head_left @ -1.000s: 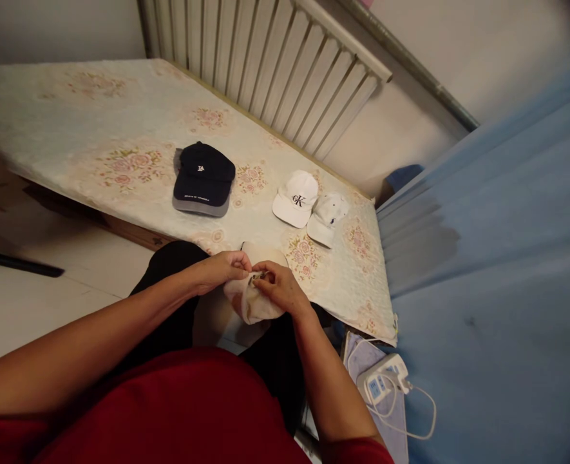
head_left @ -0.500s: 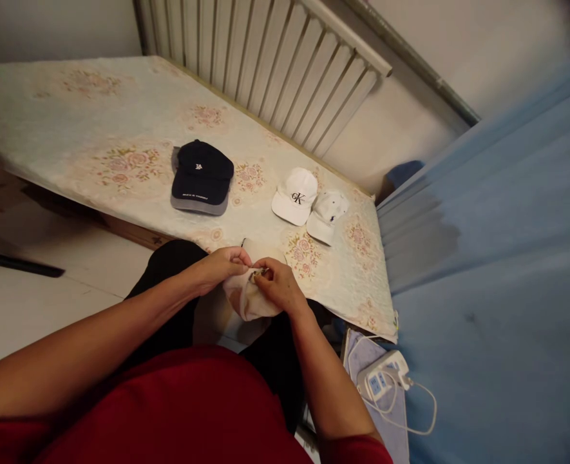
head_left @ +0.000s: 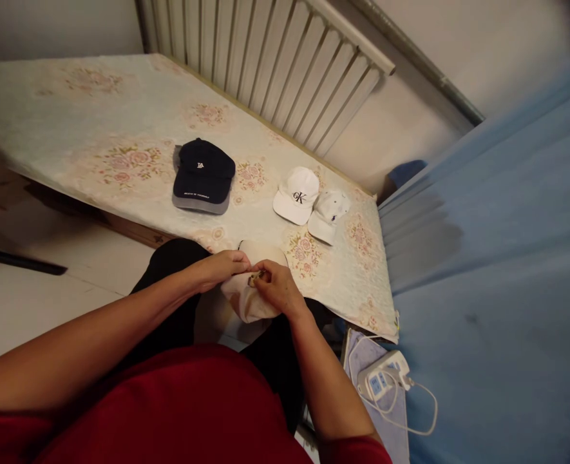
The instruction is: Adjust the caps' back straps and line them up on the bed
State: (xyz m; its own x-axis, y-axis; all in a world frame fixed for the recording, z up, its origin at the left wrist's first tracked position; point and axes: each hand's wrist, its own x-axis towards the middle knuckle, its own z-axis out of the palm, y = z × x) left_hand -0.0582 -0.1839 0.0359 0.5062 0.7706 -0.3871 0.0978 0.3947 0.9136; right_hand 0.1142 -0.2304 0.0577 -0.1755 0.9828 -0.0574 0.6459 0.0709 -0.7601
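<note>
I hold a beige cap (head_left: 248,303) over my lap, at the near edge of the floral mattress (head_left: 120,122). My left hand (head_left: 219,269) pinches the cap's back strap from the left. My right hand (head_left: 277,288) pinches the same strap from the right, fingertips at a small metal buckle (head_left: 254,278). Both hands' fingers are closed and meet above the cap. Further back on the mattress lie a dark navy cap (head_left: 202,175), a white cap with black lettering (head_left: 296,195) and a second white cap (head_left: 328,216) touching it.
A white slatted radiator (head_left: 285,64) stands behind the mattress. A blue cloth surface (head_left: 497,277) fills the right side. A white power strip with a cable (head_left: 384,380) lies low right. Pale floor tiles (head_left: 33,296) and a dark bar (head_left: 19,262) are at left.
My hands stay pinched on the cap's strap, with only slight finger movement at the buckle. The view shifted a little.
</note>
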